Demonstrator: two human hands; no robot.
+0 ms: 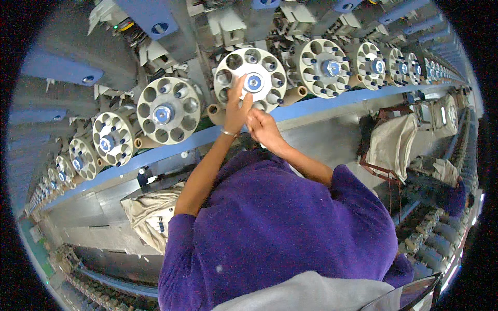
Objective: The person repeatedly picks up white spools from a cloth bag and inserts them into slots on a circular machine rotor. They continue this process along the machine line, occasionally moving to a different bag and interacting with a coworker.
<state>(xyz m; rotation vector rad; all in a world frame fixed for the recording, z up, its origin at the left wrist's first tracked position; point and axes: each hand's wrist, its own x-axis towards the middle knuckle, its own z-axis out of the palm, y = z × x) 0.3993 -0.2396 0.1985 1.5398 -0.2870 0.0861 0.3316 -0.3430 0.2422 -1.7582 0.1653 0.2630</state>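
My left hand (pixel 237 111) reaches up to a round cream bobbin magazine (pixel 223 63). Its fingers are stretched out over the lower left of the disc, beside the blue hub (pixel 254 83). Several pockets along the disc's rim hold bobbins with dark tips. Close below and to the right of it is my right hand (pixel 263 127), with its fingers curled closed. A small pale tip shows under that hand, but whatever lies in its fingers is too hidden to name. The two hands are close together, just in front of the disc's lower edge.
More round magazines (pixel 168 129) line the machine both ways, above a blue rail (pixel 311 110). Cardboard tubes (pixel 295 96) stick out between them. A cloth sack (pixel 148 217) with bobbins lies at lower left; another cloth bag (pixel 392 142) hangs on a frame at right. Another person (pixel 456 199) is far right.
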